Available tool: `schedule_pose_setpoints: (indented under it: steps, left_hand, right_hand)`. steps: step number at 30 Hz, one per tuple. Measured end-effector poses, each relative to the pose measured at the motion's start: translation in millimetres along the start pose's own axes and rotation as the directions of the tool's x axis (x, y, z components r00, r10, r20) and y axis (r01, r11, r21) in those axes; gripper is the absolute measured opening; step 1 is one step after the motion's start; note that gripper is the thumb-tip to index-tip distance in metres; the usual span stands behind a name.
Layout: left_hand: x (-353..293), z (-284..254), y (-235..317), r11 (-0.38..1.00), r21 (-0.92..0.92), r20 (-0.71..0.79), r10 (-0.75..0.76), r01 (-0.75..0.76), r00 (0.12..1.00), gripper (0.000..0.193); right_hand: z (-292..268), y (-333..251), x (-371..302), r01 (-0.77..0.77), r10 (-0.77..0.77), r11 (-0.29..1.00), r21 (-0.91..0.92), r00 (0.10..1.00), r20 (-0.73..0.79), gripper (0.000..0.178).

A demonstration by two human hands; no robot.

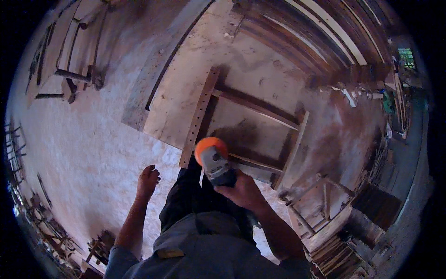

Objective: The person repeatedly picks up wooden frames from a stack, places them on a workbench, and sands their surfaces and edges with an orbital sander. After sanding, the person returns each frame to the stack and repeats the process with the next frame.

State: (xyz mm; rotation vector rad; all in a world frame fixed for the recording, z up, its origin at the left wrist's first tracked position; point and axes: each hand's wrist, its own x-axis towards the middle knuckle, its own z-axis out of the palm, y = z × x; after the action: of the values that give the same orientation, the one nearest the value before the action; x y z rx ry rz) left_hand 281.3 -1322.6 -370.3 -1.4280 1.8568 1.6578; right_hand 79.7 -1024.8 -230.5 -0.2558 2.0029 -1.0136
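Floor point(88, 121), pale and dusty, takes up much of our view, with a stack of long brown and whitish planks point(320, 32) beyond us to the right. In front of us spreads the bench point(162, 111), a broad tan flat panel, and on it lies a reddish-brown wooden frame point(255, 108): two long side rails joined by two crosspieces, the left rail point(199, 117) pierced by a row of small holes. Its rails run away from us, far ends leaning rightward, while the crosspieces slope toward us at their right. We judge the frame stiff and fairly heavy, dry rather than slippery, best taken by both side rails.

Over its near left corner is a grey handheld power tool point(214, 160) with a round orange disc point(210, 145). Its long axis slants away from us and slightly left, disc foremost, dark rear end toward our body; we cannot tell whether the disc touches the wood. The tool looks rigid and dense, best held by that rear end, clear of the disc. Our right grip point(244, 189) is wrapped around it there. Our left grip point(149, 178) hangs over the floor to the left, loosely curled, holding nothing that we can see.
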Motion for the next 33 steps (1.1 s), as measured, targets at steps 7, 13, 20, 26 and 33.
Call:
schedule_pose_setpoints:
  steps: [7,13,20,26,33]
  left_hand:
    - [-11,7,62,0.851,0.432,-0.046,0.350,-0.298,0.935,0.043]
    - [-46,98,135,0.143,0.433,0.495,0.787,-0.890,0.367,0.037]
    - [-47,236,152,-0.181,0.474,0.765,0.569,-0.862,0.301,0.040]
    - [-33,246,159,-0.295,0.442,0.845,0.455,-0.847,0.283,0.026]
    - [-102,197,287,-0.350,0.405,0.824,0.540,-0.845,0.172,0.044]
  right_hand:
    - [-3,4,-8,-0.043,0.050,0.997,0.070,0.992,-0.113,0.054]
    - [-59,71,-84,-0.313,0.411,0.900,0.304,0.841,-0.352,0.038]
    - [-62,132,-198,0.134,0.506,0.664,0.736,0.644,-0.574,0.042]
    - [-35,168,-252,0.178,0.648,0.583,0.793,0.488,-0.585,0.051]
    - [-8,191,-264,0.299,0.638,0.495,0.815,0.512,-0.575,0.039]
